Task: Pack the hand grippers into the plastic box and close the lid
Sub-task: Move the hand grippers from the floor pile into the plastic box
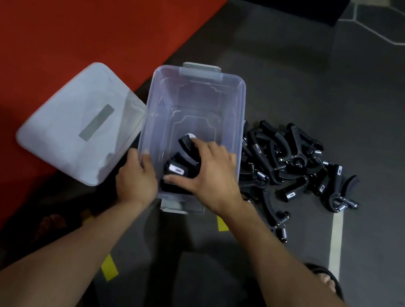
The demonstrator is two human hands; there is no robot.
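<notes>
Right hand grip: holding black hand gripper | left hand grip: clear box rim

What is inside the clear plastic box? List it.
Inside the clear plastic box: black hand grippers under the right hand, which hides their count. A white round spot shows on the bottom.

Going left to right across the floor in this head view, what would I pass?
Red mat → lid → left hand → plastic box → pile of hand grippers.
</notes>
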